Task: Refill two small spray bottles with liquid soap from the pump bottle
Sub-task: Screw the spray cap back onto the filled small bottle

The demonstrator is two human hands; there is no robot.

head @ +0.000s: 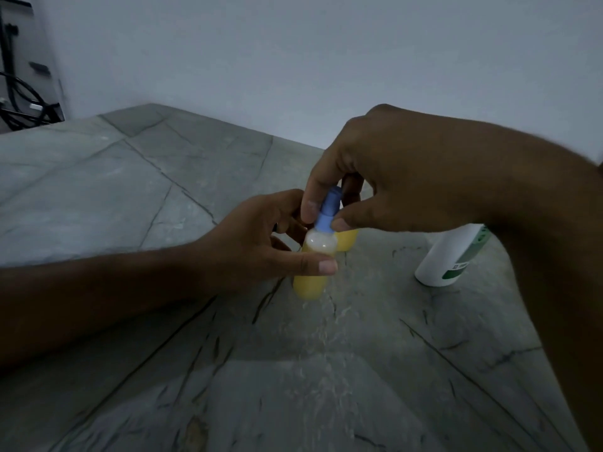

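Nearest the camera, the stone counter (293,402) shows a pale streak running from below the bottle toward the viewer — possibly spilled soap or just a sheen, the dim picture does not settle it. If it is soap, anything set down there could skid.

Just above it, the left hand (248,246) wraps the middle of a small spray bottle (315,265), thumb across the front, holding it tilted and, it seems, just clear of the counter. The bottle is filled with yellow soap almost to the shoulder. The right hand (375,177) pinches the blue spray top (326,213) between thumb and fingertips, apparently screwing it on. The risks sit here: a top started crooked on a tilted bottle could cross-thread and leak, a hard squeeze on the soft body could push soap out at the neck, and slippery fingers could lose the top altogether.

Just behind, a second yellow bottle (346,241) is mostly hidden by the fingers; whether it is capped cannot be told, and a turning knuckle could knock it over.

Farther right, the white pump bottle (452,259) stands under the right forearm — an arm drawn back carelessly could tip it.
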